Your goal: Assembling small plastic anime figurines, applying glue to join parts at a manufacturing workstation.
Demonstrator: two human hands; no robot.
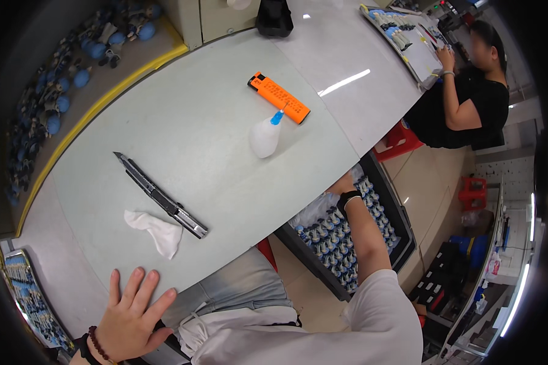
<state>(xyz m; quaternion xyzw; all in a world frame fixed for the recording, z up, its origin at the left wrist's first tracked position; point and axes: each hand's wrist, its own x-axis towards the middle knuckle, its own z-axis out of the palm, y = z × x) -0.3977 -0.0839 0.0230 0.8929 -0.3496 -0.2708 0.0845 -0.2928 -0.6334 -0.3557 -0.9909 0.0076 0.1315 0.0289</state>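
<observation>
My left hand (131, 311) lies with its fingers spread at the table's near-left edge, holding nothing. Just beyond it are a crumpled white cloth (158, 232) and a black and silver snap-off knife (159, 196) with its blade out. To the right, my right hand (343, 184) reaches down into a black crate (406, 226). Rows of small blue and white figurines (340, 240) fill the crate, with clear plastic film (315, 210) near the hand. The fingers of that hand are mostly hidden behind the table edge, so what they touch does not show.
A white squeeze bottle (265, 139) with a blue needle tip rests on the table (207, 109), against an orange case (280, 97). Along the left, a yellow-edged shelf (112, 91) carries many figurines. A person in black (463, 109) works at the far right.
</observation>
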